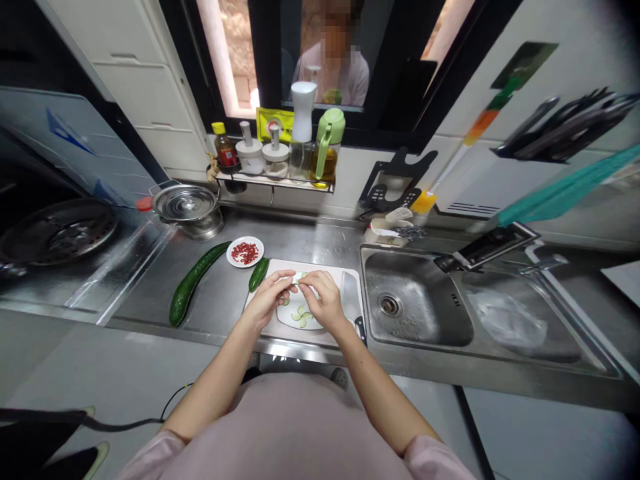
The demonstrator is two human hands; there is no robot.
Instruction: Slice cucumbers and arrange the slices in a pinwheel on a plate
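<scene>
While a small piece point(295, 281) is pinched in the closed fingertips of the left hand point(271, 298) and right hand point(323, 300) above the plate point(283, 316), it could be torn by too hard a squeeze, or the slices point(301, 316) below disturbed if it were dropped

Daylight shows through a black-framed window point(270, 47) above the steel counter point(140, 273).

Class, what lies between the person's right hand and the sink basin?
In the head view, a knife lies there on the cutting board, between the right hand and the sink basin.
</scene>
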